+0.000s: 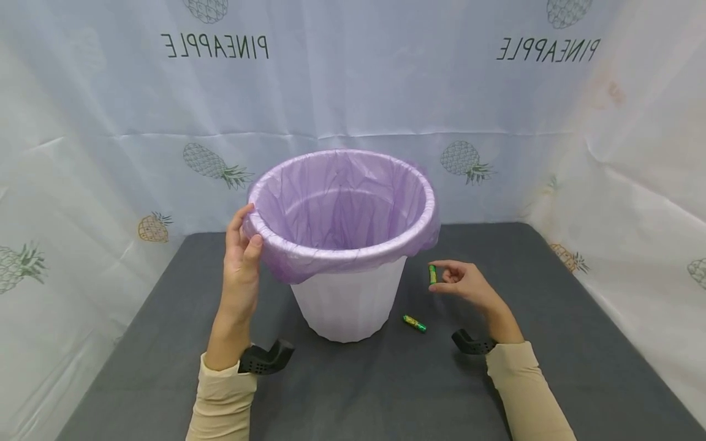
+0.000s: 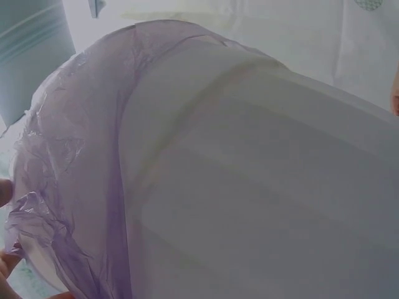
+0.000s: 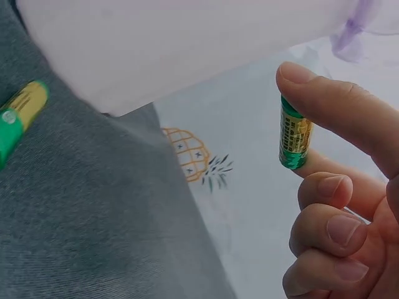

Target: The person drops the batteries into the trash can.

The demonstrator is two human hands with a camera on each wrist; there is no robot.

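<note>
A white trash bin [image 1: 347,306] stands upright on the dark table, lined with a purple plastic bag [image 1: 342,263] folded over its rim. At the rim's left side, my left hand [image 1: 239,263] grips the bin through the liner; its fingertips show at the edge of the left wrist view. To the right of the bin, my right hand [image 1: 466,285] pinches a green and gold battery [image 3: 295,134] end to end between thumb and index finger, its other fingers curled in. A second battery [image 1: 415,323] of the same colours lies on the table near the bin's base.
The dark table [image 1: 353,392] runs back to white curtains [image 1: 353,73] printed with pineapples, which hang behind and on both sides. Black wrist mounts [image 1: 267,357] sit on both forearms.
</note>
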